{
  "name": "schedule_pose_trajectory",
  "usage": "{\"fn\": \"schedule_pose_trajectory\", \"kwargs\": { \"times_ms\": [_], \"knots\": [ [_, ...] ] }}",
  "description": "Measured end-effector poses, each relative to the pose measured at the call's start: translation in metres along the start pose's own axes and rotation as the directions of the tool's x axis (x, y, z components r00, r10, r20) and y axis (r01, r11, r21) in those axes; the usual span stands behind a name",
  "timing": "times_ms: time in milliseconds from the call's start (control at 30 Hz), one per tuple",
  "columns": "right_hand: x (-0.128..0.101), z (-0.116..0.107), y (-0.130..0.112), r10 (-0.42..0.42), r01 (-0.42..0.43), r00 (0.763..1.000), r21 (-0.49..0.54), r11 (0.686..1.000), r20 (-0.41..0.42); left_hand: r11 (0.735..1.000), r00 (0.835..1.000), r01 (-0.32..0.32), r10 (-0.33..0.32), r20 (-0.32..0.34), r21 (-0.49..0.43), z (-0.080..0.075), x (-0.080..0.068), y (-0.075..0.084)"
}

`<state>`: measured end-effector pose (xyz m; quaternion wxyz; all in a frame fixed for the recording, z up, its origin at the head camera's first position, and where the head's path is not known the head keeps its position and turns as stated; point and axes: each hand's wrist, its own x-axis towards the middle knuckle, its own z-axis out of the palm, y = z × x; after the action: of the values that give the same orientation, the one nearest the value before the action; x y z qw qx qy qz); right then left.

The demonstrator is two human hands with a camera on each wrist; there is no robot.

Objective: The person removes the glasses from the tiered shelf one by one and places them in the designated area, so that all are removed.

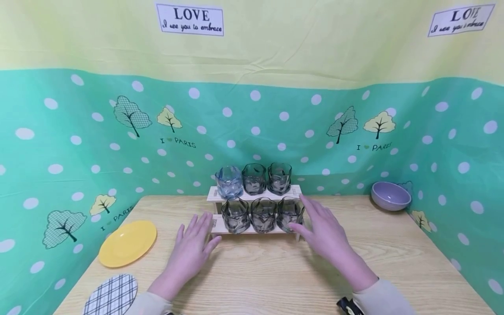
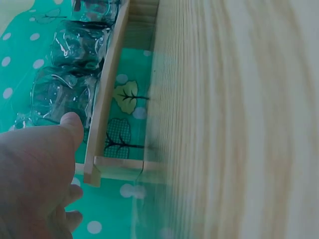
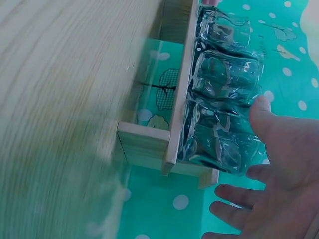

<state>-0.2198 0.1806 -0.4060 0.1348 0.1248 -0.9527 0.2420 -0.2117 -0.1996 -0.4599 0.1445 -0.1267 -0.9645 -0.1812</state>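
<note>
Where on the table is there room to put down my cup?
Bare wood lies between the rack and the purple bowl, and along the near edge right of the checked coaster. It's crowded by the rack, where the left hand and right hand flank it.

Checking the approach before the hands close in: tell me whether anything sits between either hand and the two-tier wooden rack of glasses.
Nothing visible does. The left hand is at the left end of the rack and the right hand at its right end, both with open fingers; only bare table lies around them.
</note>
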Motion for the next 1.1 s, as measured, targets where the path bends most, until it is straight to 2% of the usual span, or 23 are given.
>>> {"fn": "schedule_pose_trajectory", "kwargs": {
  "times_ms": [367,667,1100],
  "knots": [
    [0.004,0.008,-0.001,0.048,-0.049,0.999,0.101,0.994,0.018,0.999,1.000,0.012,-0.012,0.004,-0.049,0.007,-0.003,-0.001],
    [0.006,0.013,0.002,0.085,-0.093,0.995,0.201,0.975,0.048,0.990,0.999,0.043,-0.042,0.004,-0.133,0.015,-0.003,-0.005],
    [0.008,0.019,0.005,0.084,-0.097,0.995,0.285,0.954,0.056,0.971,0.996,0.086,-0.081,0.029,-0.221,0.023,-0.001,-0.008]
  ]
}}
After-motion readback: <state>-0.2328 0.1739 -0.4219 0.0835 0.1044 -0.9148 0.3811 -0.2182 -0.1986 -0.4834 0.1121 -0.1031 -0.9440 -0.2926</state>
